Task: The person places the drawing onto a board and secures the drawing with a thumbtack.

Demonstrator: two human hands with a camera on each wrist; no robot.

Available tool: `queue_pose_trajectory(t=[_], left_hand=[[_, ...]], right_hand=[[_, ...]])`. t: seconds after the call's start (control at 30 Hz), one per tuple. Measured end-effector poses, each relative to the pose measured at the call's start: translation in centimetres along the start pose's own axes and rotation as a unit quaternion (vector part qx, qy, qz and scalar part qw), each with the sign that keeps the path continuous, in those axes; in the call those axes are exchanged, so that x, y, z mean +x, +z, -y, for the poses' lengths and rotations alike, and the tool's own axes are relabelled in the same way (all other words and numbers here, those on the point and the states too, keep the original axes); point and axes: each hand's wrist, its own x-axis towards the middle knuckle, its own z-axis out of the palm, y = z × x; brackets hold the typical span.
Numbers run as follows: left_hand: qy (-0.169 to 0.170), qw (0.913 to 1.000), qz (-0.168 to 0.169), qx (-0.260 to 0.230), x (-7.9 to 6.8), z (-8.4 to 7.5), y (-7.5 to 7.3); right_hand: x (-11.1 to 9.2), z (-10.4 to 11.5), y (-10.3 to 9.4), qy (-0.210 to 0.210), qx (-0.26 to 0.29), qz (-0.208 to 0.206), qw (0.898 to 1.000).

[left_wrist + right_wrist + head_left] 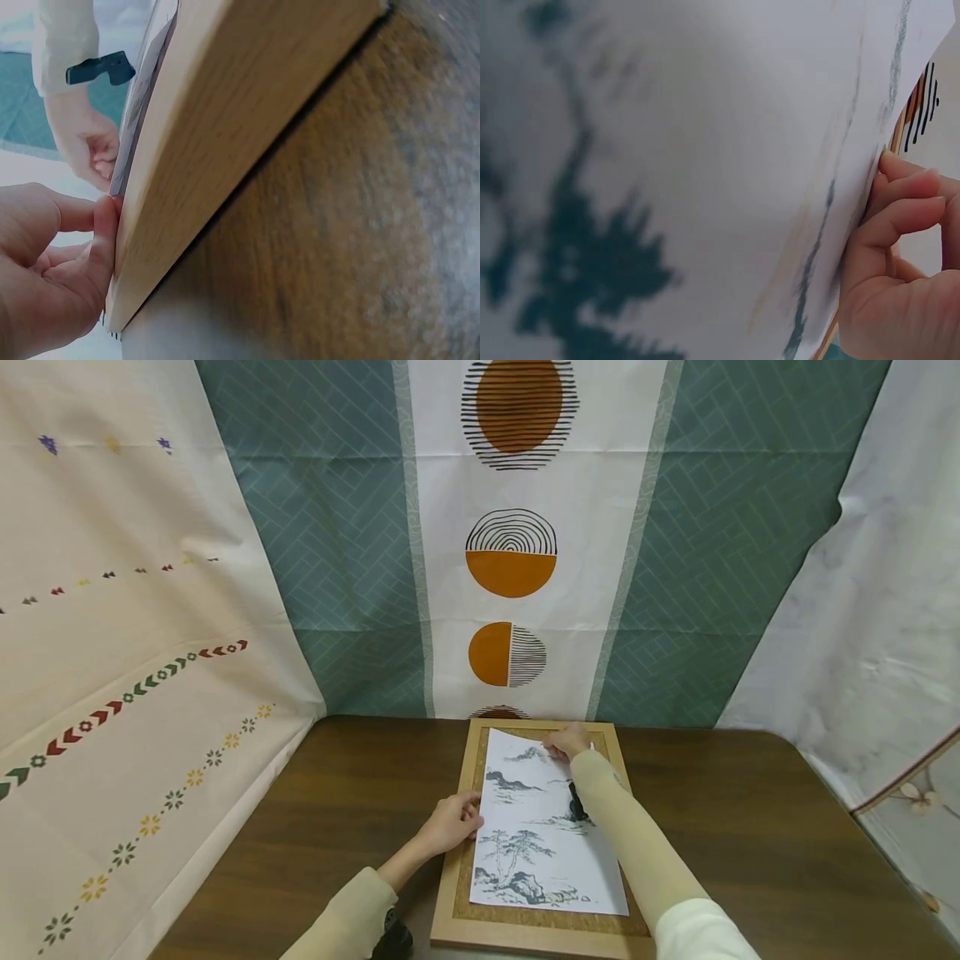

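The right hand (567, 742) reaches to the far edge of the ink landscape print (542, 827), which lies on the cork-backed wooden frame (453, 868) on the dark table (750, 827). Its fingers (900, 217) curl against the paper's edge, apparently pinching it, though the close wrist view is blurred. The left hand (450, 822) rests at the print's left edge; its wrist view shows the thumb (101, 240) pressed against the frame's side, the fingers loosely curled.

Even soft light; wrist views blurred, head view edge-warped.
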Motion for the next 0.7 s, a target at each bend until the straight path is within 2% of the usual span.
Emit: queue_pose_trajectory(t=[0.33,0.5,0.57,0.7], left_hand=[[0.002,1.0000,-0.003,-0.005,0.0,0.1,0.0],[-0.015,0.9992,-0.029,-0.024,0.0,0.0,0.0],[-0.028,0.9982,-0.039,-0.035,0.1,-0.1,0.0],[-0.032,0.9973,-0.050,-0.043,0.1,-0.2,-0.2]], right_hand=[[0.5,-1.2,-0.3,-0.001,0.059,0.019,0.998],[0.5,-1.0,-1.0,0.029,0.113,0.074,0.990],[0.4,-0.8,-1.4,0.043,0.117,0.094,0.988],[-0.1,-0.2,-2.1,0.055,0.103,0.123,0.985]])
